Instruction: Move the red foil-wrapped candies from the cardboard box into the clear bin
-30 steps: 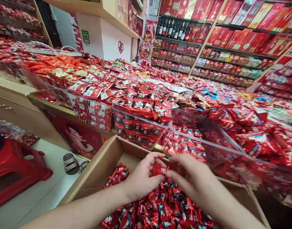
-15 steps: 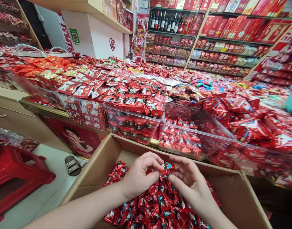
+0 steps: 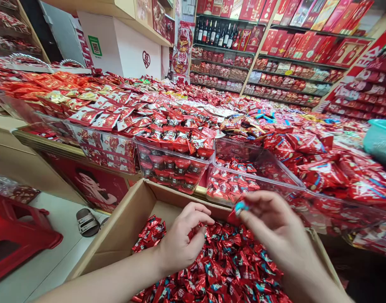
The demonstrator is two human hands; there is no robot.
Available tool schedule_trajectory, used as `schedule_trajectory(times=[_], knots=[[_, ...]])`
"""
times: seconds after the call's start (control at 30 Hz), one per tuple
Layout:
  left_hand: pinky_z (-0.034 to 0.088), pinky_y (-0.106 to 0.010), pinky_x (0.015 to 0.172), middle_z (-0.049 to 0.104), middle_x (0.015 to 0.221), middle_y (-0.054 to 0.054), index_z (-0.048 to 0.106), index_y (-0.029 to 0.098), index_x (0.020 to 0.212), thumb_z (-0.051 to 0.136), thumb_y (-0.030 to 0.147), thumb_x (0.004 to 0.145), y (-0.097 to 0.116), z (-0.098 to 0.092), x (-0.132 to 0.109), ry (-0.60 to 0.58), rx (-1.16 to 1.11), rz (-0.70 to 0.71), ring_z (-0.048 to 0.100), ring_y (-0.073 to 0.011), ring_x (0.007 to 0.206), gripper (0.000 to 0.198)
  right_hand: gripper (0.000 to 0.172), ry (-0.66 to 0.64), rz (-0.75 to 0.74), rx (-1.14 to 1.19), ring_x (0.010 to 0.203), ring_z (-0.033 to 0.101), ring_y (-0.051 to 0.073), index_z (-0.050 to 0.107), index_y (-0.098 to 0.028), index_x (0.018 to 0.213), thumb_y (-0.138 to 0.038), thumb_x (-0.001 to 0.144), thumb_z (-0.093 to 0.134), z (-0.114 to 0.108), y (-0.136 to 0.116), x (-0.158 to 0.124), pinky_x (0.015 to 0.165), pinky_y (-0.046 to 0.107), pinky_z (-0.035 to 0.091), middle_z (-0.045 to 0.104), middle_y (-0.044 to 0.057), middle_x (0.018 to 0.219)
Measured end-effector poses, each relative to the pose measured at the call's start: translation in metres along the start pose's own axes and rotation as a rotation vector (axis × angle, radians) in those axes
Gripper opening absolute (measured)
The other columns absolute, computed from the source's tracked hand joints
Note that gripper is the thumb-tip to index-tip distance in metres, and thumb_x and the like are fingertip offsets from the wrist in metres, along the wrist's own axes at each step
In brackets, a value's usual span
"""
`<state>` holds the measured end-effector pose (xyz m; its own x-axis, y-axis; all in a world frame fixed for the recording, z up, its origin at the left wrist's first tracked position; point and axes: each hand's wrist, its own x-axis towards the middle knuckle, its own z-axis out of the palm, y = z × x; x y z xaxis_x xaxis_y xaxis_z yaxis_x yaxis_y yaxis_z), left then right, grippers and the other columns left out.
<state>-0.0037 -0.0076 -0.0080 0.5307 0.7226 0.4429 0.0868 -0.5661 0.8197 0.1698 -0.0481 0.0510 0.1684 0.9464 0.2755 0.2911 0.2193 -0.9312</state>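
Note:
A cardboard box (image 3: 117, 235) in front of me holds a heap of red wrapped candies (image 3: 224, 269) with blue ends. My right hand (image 3: 271, 231) is raised above the heap and pinches one red-and-blue candy (image 3: 239, 208) between thumb and fingers. My left hand (image 3: 180, 240) hovers over the heap with its fingers curled in; whether it holds anything is hidden. Just beyond the box stands a clear plastic bin (image 3: 259, 168) partly filled with the same candies.
Clear bins (image 3: 170, 168) heaped with red sweets cover the long display counter. Shelves (image 3: 294, 63) of red boxes and bottles line the back wall. A teal bowl (image 3: 380, 141) sits at right. A red stool (image 3: 16, 235) and sandals (image 3: 85, 221) are on the floor at left.
My right hand has lifted up and to the right, away from the left hand, carrying one candy. My left hand has stayed low over the heap.

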Motion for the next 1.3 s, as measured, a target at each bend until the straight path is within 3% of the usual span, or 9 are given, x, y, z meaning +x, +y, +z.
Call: schedule_trajectory(times=[0.1,0.17,0.3,0.43,0.8,1.13,1.3], knots=[[0.038,-0.027,0.080,0.044,0.100,-0.006,0.051,0.018,0.090,0.039,0.004,0.074,-0.004,0.000,0.000,-0.038,0.005,-0.043,0.046,-0.0144,0.089,0.024,0.023,0.185,-0.252,-0.341,0.070,0.054,0.014,0.050,-0.020,0.089,-0.026,0.068,0.057,-0.030,-0.035,0.042,0.062,0.027,0.045,0.057,0.004,0.083],[0.039,-0.025,0.077,0.044,0.099,-0.005,0.051,0.018,0.089,0.039,0.004,0.074,-0.006,0.001,0.000,-0.074,0.008,-0.052,0.046,-0.0136,0.086,0.024,0.022,0.179,-0.283,-0.617,0.065,0.054,0.014,0.051,-0.019,0.085,-0.026,0.066,0.057,-0.047,-0.043,0.077,0.059,0.028,0.044,0.058,0.003,0.077],[0.038,-0.024,0.078,0.045,0.097,-0.005,0.052,0.018,0.088,0.040,0.003,0.074,-0.007,0.003,-0.001,-0.115,0.019,-0.038,0.045,-0.0140,0.090,0.025,0.021,-0.171,-0.018,-1.115,0.063,0.055,0.014,0.053,-0.018,0.084,-0.021,0.063,0.054,-0.060,-0.022,0.135,0.054,0.024,0.042,0.061,0.003,0.075],[0.037,-0.024,0.078,0.045,0.096,-0.005,0.052,0.018,0.088,0.039,0.003,0.074,-0.010,0.002,-0.002,-0.105,0.032,-0.039,0.045,-0.0137,0.090,0.025,0.026,-0.460,0.162,-1.404,0.067,0.057,0.015,0.056,-0.016,0.086,-0.016,0.061,0.052,-0.054,0.003,0.156,0.052,0.020,0.040,0.063,0.004,0.083],[0.037,-0.023,0.075,0.044,0.095,-0.002,0.051,0.019,0.087,0.041,0.000,0.073,-0.014,0.000,-0.003,-0.136,0.062,-0.054,0.046,-0.0114,0.086,0.026,0.027,-0.560,0.290,-1.656,0.065,0.060,0.019,0.064,-0.012,0.083,-0.007,0.057,0.056,-0.044,0.004,0.166,0.052,0.022,0.041,0.065,0.008,0.069],[0.038,-0.022,0.073,0.046,0.089,-0.002,0.051,0.018,0.084,0.040,0.002,0.075,-0.020,0.000,-0.002,-0.157,0.078,-0.063,0.047,-0.0108,0.081,0.021,0.020,-0.709,0.178,-1.661,0.078,0.060,0.026,0.066,-0.009,0.073,-0.008,0.061,0.050,-0.046,0.024,0.161,0.058,0.027,0.043,0.065,0.016,0.080],[0.038,-0.020,0.070,0.047,0.088,-0.001,0.051,0.017,0.083,0.039,0.002,0.074,-0.027,0.002,-0.002,-0.158,0.132,-0.057,0.047,-0.0102,0.079,0.021,0.015,-0.654,0.135,-1.628,0.076,0.060,0.026,0.066,-0.011,0.068,-0.009,0.061,0.052,-0.050,0.038,0.164,0.056,0.027,0.043,0.065,0.015,0.077]])
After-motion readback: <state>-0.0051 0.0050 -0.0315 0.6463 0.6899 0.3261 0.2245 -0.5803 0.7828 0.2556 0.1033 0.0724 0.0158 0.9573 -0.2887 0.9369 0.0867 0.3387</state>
